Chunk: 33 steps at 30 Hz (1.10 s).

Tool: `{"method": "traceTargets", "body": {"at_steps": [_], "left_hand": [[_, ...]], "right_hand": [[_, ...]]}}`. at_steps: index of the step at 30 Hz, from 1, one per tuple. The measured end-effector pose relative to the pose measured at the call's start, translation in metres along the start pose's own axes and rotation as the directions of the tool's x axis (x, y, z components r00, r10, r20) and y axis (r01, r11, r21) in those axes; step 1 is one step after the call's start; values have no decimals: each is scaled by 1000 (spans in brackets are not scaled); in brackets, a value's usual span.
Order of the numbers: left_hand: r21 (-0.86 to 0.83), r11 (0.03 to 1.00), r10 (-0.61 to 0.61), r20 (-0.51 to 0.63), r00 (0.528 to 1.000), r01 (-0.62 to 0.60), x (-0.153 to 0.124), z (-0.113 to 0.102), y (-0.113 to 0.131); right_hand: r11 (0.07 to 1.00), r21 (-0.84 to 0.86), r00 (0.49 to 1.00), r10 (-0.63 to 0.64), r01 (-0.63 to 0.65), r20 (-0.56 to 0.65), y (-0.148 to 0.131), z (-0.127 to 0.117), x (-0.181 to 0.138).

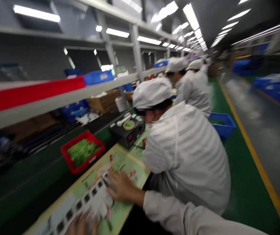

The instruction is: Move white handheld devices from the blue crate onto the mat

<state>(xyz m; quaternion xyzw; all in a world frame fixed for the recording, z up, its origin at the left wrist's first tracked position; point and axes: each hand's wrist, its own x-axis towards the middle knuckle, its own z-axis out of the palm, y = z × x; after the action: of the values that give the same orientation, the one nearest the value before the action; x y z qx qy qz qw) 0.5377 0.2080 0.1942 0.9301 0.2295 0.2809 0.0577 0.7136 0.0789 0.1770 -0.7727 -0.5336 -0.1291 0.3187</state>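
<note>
A long white strip with a row of dark squares (pixel 86 198) lies slantwise on the patterned light-green mat (pixel 122 212). My right hand (pixel 120 186) reaches in from the right and rests at the strip's far end; its fingers are smeared by motion, so their grip cannot be made out. At the bottom edge, my left hand (pixel 83 225) lies over the near part of the strip, fingers stretched out and a little apart, with the rest cut off by the frame. Between both hands is a blurred heap of white pieces (pixel 100 204), their kind unclear.
A red bin (pixel 98 153) of green parts stands beyond the mat. Past it is a black device with a red display (pixel 127 135). A co-worker in white (pixel 186 156) sits close on the right. A shelf (pixel 63 93) runs above; a blue crate (pixel 224 127) stands on the floor.
</note>
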Motion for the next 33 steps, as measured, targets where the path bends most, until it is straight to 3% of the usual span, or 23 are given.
{"method": "traceTargets", "body": {"at_steps": [2,5,9,15,19,24,33], "left_hand": [[134,989,-72,73,995,62,-50,-8,10],[270,957,-142,104,984,110,-78,-5,35],[300,946,-146,60,988,121,-71,6,50],[274,944,-198,33,980,181,-53,17,49],[293,939,-195,27,980,179,-53,23,51],[329,926,-199,14,980,184,-50,23,51],[314,945,-147,152,977,93,-37,9,37]], "right_hand": [[1000,16,992,-18,16,127,-13,5,-27],[997,19,974,-73,71,215,-13,2,-40],[998,36,987,-59,54,151,-12,-2,-39],[991,72,991,-118,114,60,-8,15,-49],[985,85,982,-158,149,104,-10,22,-48],[997,25,987,-76,73,139,-25,17,-40],[999,-25,987,29,-25,159,-41,4,-35]]}}
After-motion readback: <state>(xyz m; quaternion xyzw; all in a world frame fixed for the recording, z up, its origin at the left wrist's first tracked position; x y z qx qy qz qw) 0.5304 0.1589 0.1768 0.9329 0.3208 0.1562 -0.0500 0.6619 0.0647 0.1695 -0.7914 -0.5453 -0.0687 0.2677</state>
